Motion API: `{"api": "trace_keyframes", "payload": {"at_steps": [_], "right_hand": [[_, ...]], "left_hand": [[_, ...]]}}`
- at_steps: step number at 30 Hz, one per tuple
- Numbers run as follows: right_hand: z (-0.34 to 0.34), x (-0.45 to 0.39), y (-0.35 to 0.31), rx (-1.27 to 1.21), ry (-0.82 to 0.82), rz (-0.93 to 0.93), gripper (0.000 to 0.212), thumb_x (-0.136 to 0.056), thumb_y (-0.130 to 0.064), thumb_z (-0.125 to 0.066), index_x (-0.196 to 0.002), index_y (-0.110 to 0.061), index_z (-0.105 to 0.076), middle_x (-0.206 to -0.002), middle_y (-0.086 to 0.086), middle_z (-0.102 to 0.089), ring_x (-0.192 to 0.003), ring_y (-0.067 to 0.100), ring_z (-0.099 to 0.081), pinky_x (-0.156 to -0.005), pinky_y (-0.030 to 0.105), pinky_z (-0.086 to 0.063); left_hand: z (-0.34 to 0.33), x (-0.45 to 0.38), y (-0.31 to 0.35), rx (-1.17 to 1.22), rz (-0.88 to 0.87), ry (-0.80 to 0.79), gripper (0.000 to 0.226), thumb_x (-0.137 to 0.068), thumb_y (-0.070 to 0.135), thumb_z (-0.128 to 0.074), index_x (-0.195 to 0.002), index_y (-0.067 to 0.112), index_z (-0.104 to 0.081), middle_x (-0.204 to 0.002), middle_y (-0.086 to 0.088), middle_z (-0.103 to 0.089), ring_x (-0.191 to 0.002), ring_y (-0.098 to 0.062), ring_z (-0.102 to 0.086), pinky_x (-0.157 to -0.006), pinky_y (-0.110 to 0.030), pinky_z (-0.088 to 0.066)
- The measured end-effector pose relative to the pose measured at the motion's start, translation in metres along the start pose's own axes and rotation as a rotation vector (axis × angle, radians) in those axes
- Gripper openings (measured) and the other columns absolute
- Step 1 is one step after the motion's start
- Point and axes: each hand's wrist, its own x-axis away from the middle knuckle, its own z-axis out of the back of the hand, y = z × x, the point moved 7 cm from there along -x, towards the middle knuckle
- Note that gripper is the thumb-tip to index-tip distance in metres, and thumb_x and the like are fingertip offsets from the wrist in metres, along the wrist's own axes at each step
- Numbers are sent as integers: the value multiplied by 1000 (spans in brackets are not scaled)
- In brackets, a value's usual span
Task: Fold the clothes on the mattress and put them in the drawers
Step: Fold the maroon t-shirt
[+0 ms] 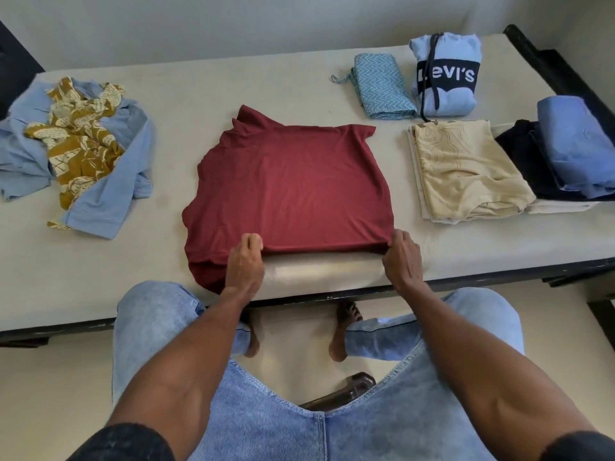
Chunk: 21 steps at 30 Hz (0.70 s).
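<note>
A dark red shirt (289, 184) lies partly folded in the middle of the grey mattress (199, 91). My left hand (244, 261) pinches its near folded edge on the left. My right hand (401, 256) pinches the same edge at the right corner. An unfolded heap sits at the far left: a light blue shirt (106, 194) with a mustard patterned garment (80, 141) on top.
Folded clothes lie on the right: a teal zigzag piece (382, 84), a light blue Levi's hoodie (446, 74), a beige shirt (466, 168), and a blue garment (579, 148) on dark ones. My knees in light jeans are below the mattress edge. No drawers are in view.
</note>
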Motion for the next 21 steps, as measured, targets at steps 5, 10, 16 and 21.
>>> {"api": "trace_keyframes", "payload": {"at_steps": [5,10,16,21], "right_hand": [[14,-64,-14,16,3,118,17,-73,9,-48,-76,-5,-57,-97,13,-58,-86,32,-51,-81,39,-36],[-6,-126,-31,162,-73,95,22,-82,0,-50,-98,-4,-66,-117,14,-57,-111,34,-48,-98,39,-32],[-60,-111,-67,292,-190,334,34,-82,0,-53,-115,-2,-60,-128,23,-52,-120,42,-47,-99,52,-42],[-75,-98,-81,395,-235,66,30,-90,-8,-47,-113,-6,-66,-123,14,-54,-114,35,-47,-96,44,-39]], "left_hand": [[28,-58,-17,170,19,130,26,-75,-17,-53,-68,5,-65,-85,-8,-63,-74,-24,-58,-72,-36,-49],[16,-127,-34,156,98,96,32,-84,-12,-48,-94,5,-74,-114,-9,-64,-106,-26,-60,-92,-44,-51],[-15,-132,-55,-36,148,-86,37,-98,5,-42,-131,5,-58,-144,-22,-44,-134,-38,-40,-106,-53,-37],[-4,-96,-83,-5,94,-45,44,-91,32,-36,-116,6,-60,-121,-13,-58,-112,-32,-55,-93,-47,-42]]}}
